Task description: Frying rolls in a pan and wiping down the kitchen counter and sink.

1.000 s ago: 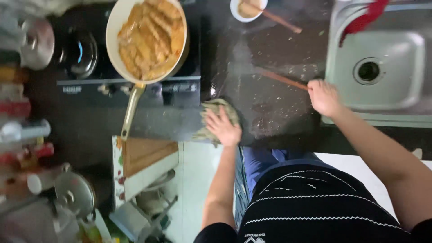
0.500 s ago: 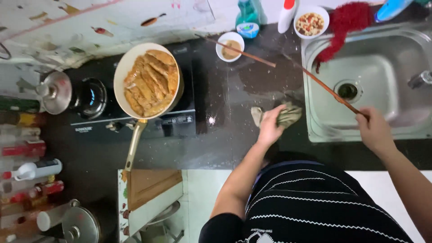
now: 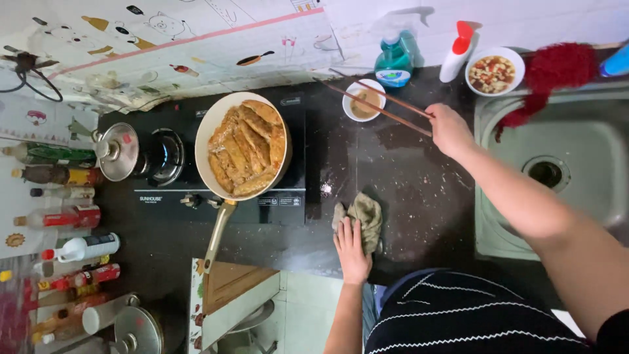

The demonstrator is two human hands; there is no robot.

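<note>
My left hand (image 3: 352, 248) presses flat on a crumpled grey-green rag (image 3: 367, 216) on the dark countertop (image 3: 419, 190), close to its front edge. My right hand (image 3: 449, 128) grips a pair of long wooden chopsticks (image 3: 377, 98), whose tips reach left over a small white bowl of brown sauce (image 3: 364, 99). A cream frying pan (image 3: 244, 148) full of browned fried slices sits on the black stove (image 3: 196, 177), its handle pointing toward me.
A steel sink (image 3: 563, 164) lies to the right, with a red scrubber (image 3: 547, 72) on its rim. A teal spray bottle (image 3: 395, 59), a white bottle (image 3: 457, 51) and a bowl of chopped food (image 3: 494, 71) stand at the back. Sauce bottles (image 3: 65, 216) line the left.
The view has shifted. My right hand has swung the chopsticks from over the sink to the small sauce bowl. My left hand stays on the rag.
</note>
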